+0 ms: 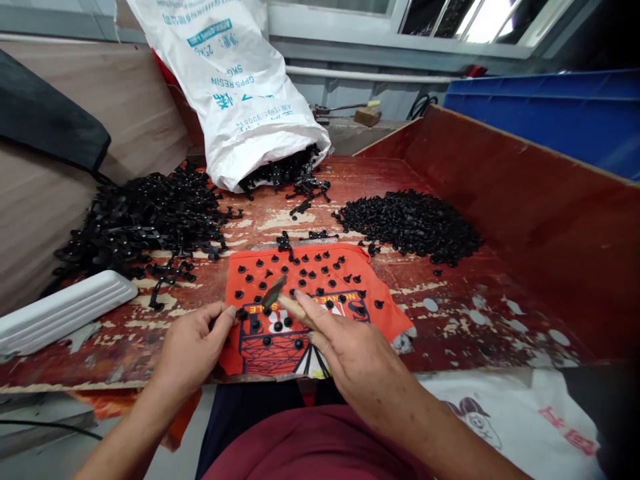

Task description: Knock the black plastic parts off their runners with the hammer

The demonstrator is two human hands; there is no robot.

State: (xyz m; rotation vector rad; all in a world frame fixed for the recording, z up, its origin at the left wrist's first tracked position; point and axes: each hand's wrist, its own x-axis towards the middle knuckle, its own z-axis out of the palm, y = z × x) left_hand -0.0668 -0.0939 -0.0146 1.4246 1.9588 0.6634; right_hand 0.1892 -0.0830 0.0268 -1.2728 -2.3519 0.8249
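My left hand (pixel 197 343) is closed in a pinch at the left edge of an orange printed cloth (pixel 370 273). Its fingertips hold a small black plastic part (pixel 242 313), mostly hidden by the thumb and finger. In my right hand (pixel 353 350) is a short-bladed knife (pixel 274 292) with a pale wooden handle, the index finger stretched along it. The blade points up and left over the cloth, just right of the left fingertips. Several black round-based plastic pieces (pixel 299 344) lie scattered across the cloth.
A pile of joined black parts (pixel 150 220) lies left; loose small pieces (pixel 410 223) are heaped right. Behind, a white resin sack (pixel 260 100) spills black parts. A white ridged plastic piece (pixel 65 313) lies left. A red wooden board (pixel 525 220) and blue crate (pixel 545 113) border the right.
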